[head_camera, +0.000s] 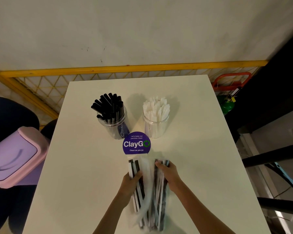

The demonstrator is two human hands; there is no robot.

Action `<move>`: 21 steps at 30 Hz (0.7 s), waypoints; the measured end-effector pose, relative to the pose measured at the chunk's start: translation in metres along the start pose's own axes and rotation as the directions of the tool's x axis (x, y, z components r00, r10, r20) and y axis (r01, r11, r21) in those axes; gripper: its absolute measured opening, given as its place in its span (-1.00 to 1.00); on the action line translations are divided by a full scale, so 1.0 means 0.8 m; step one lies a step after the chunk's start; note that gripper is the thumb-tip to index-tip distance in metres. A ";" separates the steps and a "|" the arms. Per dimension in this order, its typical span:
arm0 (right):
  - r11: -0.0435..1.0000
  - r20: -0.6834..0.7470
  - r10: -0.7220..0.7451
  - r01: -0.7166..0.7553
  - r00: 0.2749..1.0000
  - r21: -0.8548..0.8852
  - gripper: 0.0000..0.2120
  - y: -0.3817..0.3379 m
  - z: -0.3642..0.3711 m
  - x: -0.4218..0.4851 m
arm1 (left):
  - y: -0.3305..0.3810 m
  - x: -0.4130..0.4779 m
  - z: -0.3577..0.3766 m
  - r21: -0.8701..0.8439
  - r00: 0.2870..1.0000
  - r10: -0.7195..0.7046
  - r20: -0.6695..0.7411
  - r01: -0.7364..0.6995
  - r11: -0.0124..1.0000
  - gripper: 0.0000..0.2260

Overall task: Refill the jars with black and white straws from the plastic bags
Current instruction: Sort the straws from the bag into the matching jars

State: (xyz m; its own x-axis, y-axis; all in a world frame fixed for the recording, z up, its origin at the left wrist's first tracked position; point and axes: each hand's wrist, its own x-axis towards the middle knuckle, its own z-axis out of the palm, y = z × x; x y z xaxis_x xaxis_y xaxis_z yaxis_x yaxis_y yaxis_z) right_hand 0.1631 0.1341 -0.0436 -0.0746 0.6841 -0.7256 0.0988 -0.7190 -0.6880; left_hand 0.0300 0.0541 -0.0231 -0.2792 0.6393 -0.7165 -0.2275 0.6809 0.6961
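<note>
1. The loose straws are in your two hands, low over the near part of the desk (201,149), in two bundles lying side by side and pointing away from you.
2. Your left grip (131,182) is curled round the left bundle (134,168), which mixes black and white straws. The far ends stick out past your fingers.
3. Your right grip (168,174) is closed on the right bundle (159,191), with the thumb on top near its far end. This bundle is also black and white, but it is blurred and single straws are hard to tell apart.
4. Between the two bundles there is a whitish blurred film (145,201). I cannot tell if it is a plastic bag.
5. Just beyond the straw ends a round purple sign (136,144) stands upright, with the words "ClayGo" and "Clean as you go".
6. Behind the sign, to the left, a clear jar (114,125) stands upright and holds black straws (108,105), which lean and fan out above its rim.
7. To the right of it, a little apart, a second clear jar (156,127) holds white straws (156,107).
8. Left of the desk there is a pink bin (15,152) with a lilac swing lid.
9. Behind the desk a yellow mesh fence (41,88) runs along the wall. At the right a red handle (232,80) and a green object (226,103) stand near it.
</note>
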 end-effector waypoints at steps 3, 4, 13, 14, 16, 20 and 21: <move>0.988 -0.062 -0.077 0.068 0.995 -0.139 -0.82 0.002 0.002 -0.002 | 0.010 -0.005 -0.006 -0.067 0.999 0.042 -0.029 -0.044 0.997 -0.82; 0.981 -0.084 -0.094 0.077 0.992 -0.178 -0.80 0.003 0.003 -0.002 | 0.013 -0.005 -0.008 -0.087 0.998 0.059 -0.031 -0.062 0.994 -0.82; 0.912 -0.231 -0.201 0.095 0.952 -0.399 -0.48 -0.007 -0.003 -0.014 | 0.034 -0.003 -0.020 -0.048 0.979 0.204 -0.009 -0.204 0.978 -0.89; 0.915 -0.255 -0.218 0.107 0.942 -0.388 -0.48 -0.010 -0.006 -0.018 | 0.037 -0.004 -0.021 -0.036 0.976 0.217 -0.007 -0.217 0.976 -0.89; 0.918 -0.278 -0.272 0.162 0.921 -0.363 -0.53 -0.017 -0.011 -0.027 | 0.046 -0.007 -0.021 -0.005 0.966 0.259 -0.009 -0.259 0.966 -0.87; 0.895 -0.191 -0.388 0.319 0.901 -0.313 -0.76 -0.031 -0.007 -0.042 | 0.080 -0.020 -0.018 0.050 0.932 0.362 -0.002 -0.362 0.931 -0.79; 0.895 -0.152 -0.401 0.351 0.903 -0.274 -0.79 -0.036 -0.004 -0.047 | 0.092 -0.025 -0.018 0.058 0.923 0.386 0.004 -0.385 0.921 -0.77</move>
State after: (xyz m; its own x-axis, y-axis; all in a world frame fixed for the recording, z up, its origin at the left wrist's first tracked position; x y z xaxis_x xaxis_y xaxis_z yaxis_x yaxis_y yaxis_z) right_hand 0.1664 0.1299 0.0035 0.0441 0.9249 -0.3777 0.3341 -0.3700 -0.8669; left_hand 0.0056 0.0862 0.0431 -0.3419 0.8538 -0.3925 -0.0483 0.4012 0.9147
